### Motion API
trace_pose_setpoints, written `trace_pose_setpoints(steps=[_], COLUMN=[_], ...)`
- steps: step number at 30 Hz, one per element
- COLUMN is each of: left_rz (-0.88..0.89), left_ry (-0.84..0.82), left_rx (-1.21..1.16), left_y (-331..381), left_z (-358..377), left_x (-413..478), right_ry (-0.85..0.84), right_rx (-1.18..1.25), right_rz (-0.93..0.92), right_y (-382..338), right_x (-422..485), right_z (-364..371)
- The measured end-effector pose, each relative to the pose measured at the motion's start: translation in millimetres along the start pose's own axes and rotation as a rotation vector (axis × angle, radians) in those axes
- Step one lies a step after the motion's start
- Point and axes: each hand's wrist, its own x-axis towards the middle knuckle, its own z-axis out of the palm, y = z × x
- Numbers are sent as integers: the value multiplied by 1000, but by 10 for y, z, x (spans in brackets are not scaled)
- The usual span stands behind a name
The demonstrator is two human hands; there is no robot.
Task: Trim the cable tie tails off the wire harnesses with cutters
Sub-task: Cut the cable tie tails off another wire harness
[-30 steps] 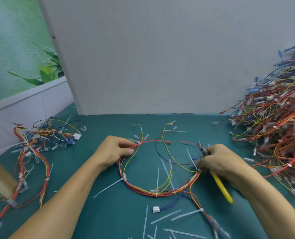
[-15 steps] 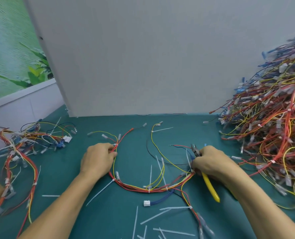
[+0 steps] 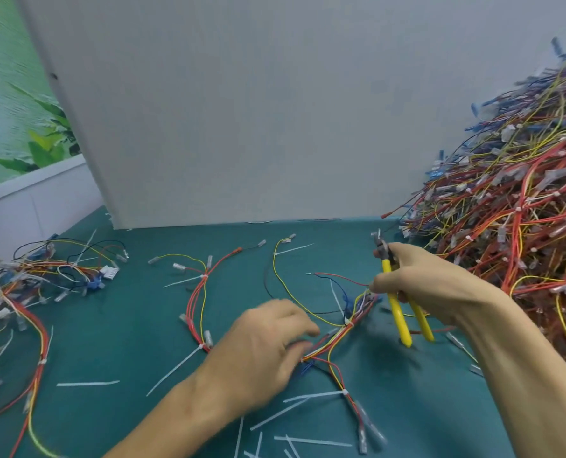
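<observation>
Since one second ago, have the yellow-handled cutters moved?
Yes. The right hand has lifted the yellow-handled cutters off the harness, and their tip now sits nearer the white panel's bottom edge.

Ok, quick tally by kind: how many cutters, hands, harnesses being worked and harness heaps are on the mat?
Cutters: 1
Hands: 2 (left hand, right hand)
Worked harness: 1
Harness heaps: 2 (small heap at left, big heap at right)
Total: 6
</observation>
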Motion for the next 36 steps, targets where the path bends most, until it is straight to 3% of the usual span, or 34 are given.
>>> trace_pose_setpoints(steps=[2, 5, 10, 14, 21, 28, 30, 32, 34, 36], left_rz=[-17, -128, -219, -380, -522, -603, -618, -599, -511, -334], left_ry=[-45, 26, 120, 242, 234, 262, 247, 235, 231, 230], left_rx=[-96, -138, 10, 18, -128, -243, -211, -35, 186, 248], left_y=[22, -2, 91, 173, 56, -9, -17, -7, 1, 12], left_z=[101, 244, 428, 500, 565, 523, 541, 552, 563, 595], left_x=[26, 127, 368, 553, 556, 485, 463, 427, 402, 397], right_ry=[80, 167, 73, 73, -90, -73, -68, -87, -109, -119], right_rx=[-33, 65, 334, 137, -13, -77, -13, 31, 56, 56], right_rz=[-1, 47, 107, -17, -156, -92, -25, 17, 37, 43], right_y=[11, 63, 83, 96, 9, 0, 15, 28, 34, 37], right_x=[43, 110, 105, 106, 85, 91, 116, 122, 124, 132], right_z=[38, 63, 42, 173, 499, 521, 501, 484, 479, 473])
